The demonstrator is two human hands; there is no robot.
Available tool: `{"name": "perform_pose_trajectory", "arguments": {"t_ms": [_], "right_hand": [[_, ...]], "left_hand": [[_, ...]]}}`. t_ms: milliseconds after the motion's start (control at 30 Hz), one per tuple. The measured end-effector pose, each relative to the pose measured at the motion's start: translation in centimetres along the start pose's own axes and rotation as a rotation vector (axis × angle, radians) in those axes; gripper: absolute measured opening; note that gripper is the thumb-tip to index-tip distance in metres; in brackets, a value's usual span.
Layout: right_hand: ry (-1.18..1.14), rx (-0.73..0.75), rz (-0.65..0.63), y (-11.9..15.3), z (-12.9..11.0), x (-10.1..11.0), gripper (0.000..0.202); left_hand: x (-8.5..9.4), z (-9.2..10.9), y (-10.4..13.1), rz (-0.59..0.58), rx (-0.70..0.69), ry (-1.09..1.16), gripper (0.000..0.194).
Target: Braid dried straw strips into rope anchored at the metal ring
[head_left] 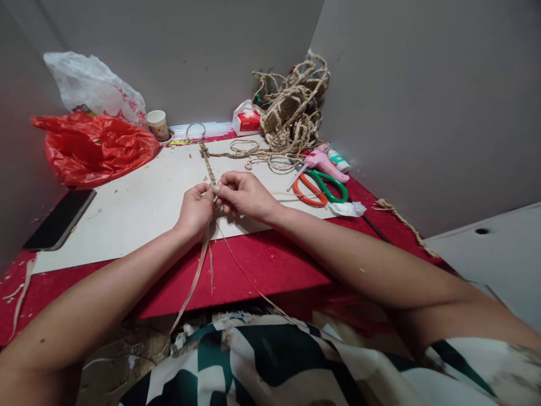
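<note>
Both hands meet at the lower end of a tan braided cord (208, 162) on the white board (147, 194). My left hand (196, 211) is closed, its fingertips pinching the braid. My right hand (243, 194) is closed as well, thumb and forefinger pressed on the same spot. Loose flat fibre strands (196, 275) hang from under the hands over the table's front edge. At its far end the braid reaches a metal ring (195, 132). The exact grip between the fingertips is partly hidden.
A red plastic bag (97, 149), paper cup (158, 125) and phone (61, 219) lie left. Coiled rope (291, 107) is heaped at the back beside a tissue pack (246, 119). Right are orange-and-green-handled scissors (329, 186) and a pink glue gun (324, 163). Grey partitions enclose the table.
</note>
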State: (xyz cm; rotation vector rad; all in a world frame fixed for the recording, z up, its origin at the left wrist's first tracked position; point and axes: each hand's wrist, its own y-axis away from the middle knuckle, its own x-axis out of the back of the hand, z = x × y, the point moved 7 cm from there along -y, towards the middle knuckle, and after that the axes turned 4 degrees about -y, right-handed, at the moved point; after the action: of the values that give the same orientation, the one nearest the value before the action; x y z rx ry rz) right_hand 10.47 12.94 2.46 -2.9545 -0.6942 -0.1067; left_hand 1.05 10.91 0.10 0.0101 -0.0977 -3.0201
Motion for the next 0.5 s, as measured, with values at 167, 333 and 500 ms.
{"name": "perform_pose_trajectory", "arguments": {"t_ms": [167, 333, 500], "right_hand": [[0.036, -0.118, -0.126, 0.3, -0.2, 0.7, 0.015], [0.086, -0.097, -0.028, 0.6, -0.6, 1.2, 0.027], [0.000, -0.161, -0.055, 0.9, 0.3, 0.0, 0.026]], "left_hand": [[0.6, -0.3, -0.2, 0.009, -0.040, -0.041, 0.017], [0.9, -0.2, -0.2, 0.043, -0.070, -0.094, 0.014], [0.6, 0.1, -0.1, 0.016, -0.103, -0.134, 0.013]]}}
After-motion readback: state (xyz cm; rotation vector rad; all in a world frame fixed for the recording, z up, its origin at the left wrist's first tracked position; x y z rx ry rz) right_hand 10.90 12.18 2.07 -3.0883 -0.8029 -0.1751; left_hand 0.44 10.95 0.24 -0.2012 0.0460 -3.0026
